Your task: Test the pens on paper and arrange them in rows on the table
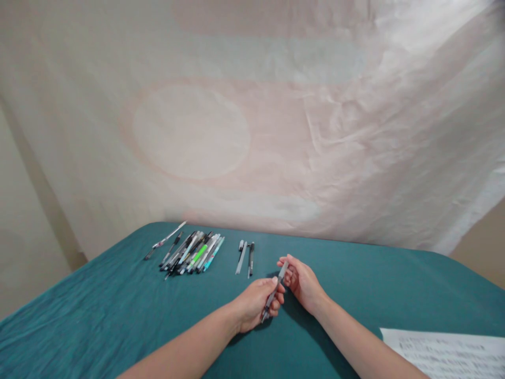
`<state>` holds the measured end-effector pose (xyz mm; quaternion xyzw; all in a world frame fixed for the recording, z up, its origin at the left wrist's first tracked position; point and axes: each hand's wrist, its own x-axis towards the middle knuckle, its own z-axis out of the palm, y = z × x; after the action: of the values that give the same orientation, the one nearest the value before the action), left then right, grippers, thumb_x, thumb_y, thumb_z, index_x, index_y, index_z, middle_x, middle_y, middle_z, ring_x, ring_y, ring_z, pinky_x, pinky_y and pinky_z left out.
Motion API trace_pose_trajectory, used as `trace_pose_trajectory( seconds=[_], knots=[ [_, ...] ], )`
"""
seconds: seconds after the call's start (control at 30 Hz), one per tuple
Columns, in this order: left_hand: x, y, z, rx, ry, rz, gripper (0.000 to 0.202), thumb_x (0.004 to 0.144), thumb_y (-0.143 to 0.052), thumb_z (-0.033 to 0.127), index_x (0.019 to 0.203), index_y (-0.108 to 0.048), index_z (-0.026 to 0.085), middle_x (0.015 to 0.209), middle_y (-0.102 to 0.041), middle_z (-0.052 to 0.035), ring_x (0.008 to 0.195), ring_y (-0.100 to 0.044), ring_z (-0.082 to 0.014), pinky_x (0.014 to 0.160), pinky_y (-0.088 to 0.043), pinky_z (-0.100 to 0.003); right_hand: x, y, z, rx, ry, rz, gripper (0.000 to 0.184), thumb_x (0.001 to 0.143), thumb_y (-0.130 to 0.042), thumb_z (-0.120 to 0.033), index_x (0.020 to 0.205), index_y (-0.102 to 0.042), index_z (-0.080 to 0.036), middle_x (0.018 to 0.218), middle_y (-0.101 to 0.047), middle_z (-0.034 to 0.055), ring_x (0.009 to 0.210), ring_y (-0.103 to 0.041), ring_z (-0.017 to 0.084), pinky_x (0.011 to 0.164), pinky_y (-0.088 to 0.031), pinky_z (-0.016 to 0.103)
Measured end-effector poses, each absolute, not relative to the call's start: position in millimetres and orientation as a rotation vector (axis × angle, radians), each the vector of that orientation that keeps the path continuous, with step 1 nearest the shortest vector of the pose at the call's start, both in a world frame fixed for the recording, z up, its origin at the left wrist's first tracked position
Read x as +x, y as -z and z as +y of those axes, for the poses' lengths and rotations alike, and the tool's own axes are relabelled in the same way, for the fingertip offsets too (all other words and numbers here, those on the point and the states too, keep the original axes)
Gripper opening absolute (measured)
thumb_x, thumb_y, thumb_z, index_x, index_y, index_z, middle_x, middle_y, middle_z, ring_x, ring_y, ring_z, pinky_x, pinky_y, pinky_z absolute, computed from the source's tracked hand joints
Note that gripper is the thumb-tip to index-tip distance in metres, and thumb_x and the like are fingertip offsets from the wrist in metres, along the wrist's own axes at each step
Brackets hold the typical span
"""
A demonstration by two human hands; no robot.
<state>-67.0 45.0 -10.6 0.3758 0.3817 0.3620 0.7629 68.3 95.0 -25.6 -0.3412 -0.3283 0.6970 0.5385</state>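
A slim grey pen (275, 295) slants between my two hands above the green cloth. My left hand (258, 302) is closed around its lower part, thumb on top, with the dark tip pointing down toward me. At the pen's upper end, my right hand (302, 281) has its fingers curled in against the barrel; the exact grip there is partly hidden. Just beyond my left hand lie a dark pen (251, 259) and a pale, clear-barrelled pen (241, 259), side by side, with a dark-capped piece (241, 246) by the pale one.
A heap of many pens (193, 253), one bright green, lies at the back left. Left of it rests a long thin white-and-dark pen (168, 237). A sheet of handwritten paper (445, 352) covers the front right corner. A pale fabric backdrop (276, 131) hangs behind the table (118, 316).
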Motion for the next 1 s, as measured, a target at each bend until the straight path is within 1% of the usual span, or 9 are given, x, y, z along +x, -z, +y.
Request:
trace_pose_trajectory(
  seconds=[0.1, 0.2, 0.3, 0.4, 0.5, 0.63, 0.77, 0.87, 1.0],
  knots=[
    [-67, 11, 45, 0.821, -0.790, 0.839, 0.030, 0.076, -0.046, 0.044, 0.078, -0.047, 0.014, 0.059, -0.047, 0.0026, 0.045, -0.037, -0.0034, 0.045, -0.024, -0.018, 68, 25, 92, -0.811, -1.637, -0.833, 0.022, 0.065, -0.066, -0.036, 0.062, -0.057, -0.016, 0.050, -0.053, -0.0033, 0.040, -0.042, 0.006, 0.042, -0.034, 0.019],
    [-67, 9, 45, 0.825, -0.785, 0.848, 0.030, 0.076, -0.047, 0.045, 0.077, -0.047, 0.014, 0.059, -0.047, 0.0027, 0.044, -0.037, -0.0033, 0.045, -0.024, -0.017, 68, 25, 90, -0.783, -1.613, -0.863, 0.023, 0.065, -0.067, -0.034, 0.057, -0.056, -0.015, 0.044, -0.047, -0.0052, 0.039, -0.039, 0.005, 0.041, -0.032, 0.019],
    [-67, 8, 45, 0.828, -0.769, 0.846, 0.031, 0.076, -0.047, 0.045, 0.075, -0.046, 0.014, 0.059, -0.048, 0.0027, 0.044, -0.037, -0.0031, 0.045, -0.024, -0.017, 69, 25, 92, -0.750, -1.613, -0.821, 0.020, 0.065, -0.067, -0.033, 0.064, -0.061, -0.014, 0.051, -0.053, -0.0031, 0.040, -0.040, 0.005, 0.040, -0.032, 0.018],
    [-67, 9, 45, 0.827, -0.755, 0.849, 0.031, 0.076, -0.046, 0.045, 0.074, -0.046, 0.014, 0.058, -0.048, 0.0030, 0.044, -0.038, -0.0032, 0.045, -0.024, -0.017, 70, 26, 96, -0.751, -1.613, -0.742, 0.021, 0.061, -0.070, -0.030, 0.072, -0.064, -0.014, 0.068, -0.063, 0.0011, 0.041, -0.042, 0.004, 0.039, -0.033, 0.018],
    [-67, 10, 46, 0.821, -0.761, 0.852, 0.030, 0.077, -0.045, 0.045, 0.075, -0.046, 0.014, 0.058, -0.048, 0.0031, 0.043, -0.039, -0.0033, 0.044, -0.025, -0.017, 71, 28, 98, -0.736, -1.628, -0.715, 0.020, 0.061, -0.070, -0.027, 0.075, -0.064, -0.014, 0.075, -0.065, 0.0033, 0.042, -0.042, 0.004, 0.039, -0.034, 0.018],
    [-67, 9, 46, 0.841, -0.767, 0.866, 0.029, 0.077, -0.045, 0.042, 0.082, -0.049, 0.013, 0.059, -0.049, 0.0022, 0.043, -0.039, -0.0030, 0.043, -0.024, -0.017, 73, 32, 100, -0.685, -1.628, -0.677, 0.018, 0.064, -0.068, -0.025, 0.078, -0.064, -0.015, 0.073, -0.063, 0.0011, 0.044, -0.043, 0.004, 0.039, -0.035, 0.016],
    [-66, 8, 46, 0.886, -0.792, 0.867, 0.034, 0.077, -0.044, 0.045, 0.096, -0.046, 0.017, 0.063, -0.053, 0.0011, 0.041, -0.040, -0.0035, 0.040, -0.022, -0.016, 73, 32, 100, -0.658, -1.652, -0.669, 0.019, 0.067, -0.067, -0.026, 0.083, -0.063, -0.016, 0.066, -0.058, -0.0021, 0.045, -0.042, 0.003, 0.041, -0.037, 0.015],
    [-64, 7, 45, 0.901, -0.793, 0.918, 0.035, 0.076, -0.042, 0.049, 0.090, -0.046, 0.017, 0.061, -0.053, 0.0012, 0.040, -0.041, -0.0042, 0.039, -0.022, -0.016, 72, 29, 99, -0.666, -1.665, -0.672, 0.021, 0.067, -0.066, -0.026, 0.085, -0.062, -0.016, 0.057, -0.052, -0.0046, 0.045, -0.041, 0.003, 0.042, -0.037, 0.014],
    [-63, 8, 44, 0.937, -0.807, 0.947, 0.031, 0.074, -0.046, 0.046, 0.078, -0.045, 0.016, 0.058, -0.052, 0.0021, 0.041, -0.042, -0.0044, 0.039, -0.026, -0.016, 71, 27, 97, -0.685, -1.659, -0.667, 0.021, 0.066, -0.067, -0.027, 0.084, -0.062, -0.015, 0.051, -0.047, -0.0062, 0.045, -0.041, 0.003, 0.041, -0.036, 0.014]
  ],
)
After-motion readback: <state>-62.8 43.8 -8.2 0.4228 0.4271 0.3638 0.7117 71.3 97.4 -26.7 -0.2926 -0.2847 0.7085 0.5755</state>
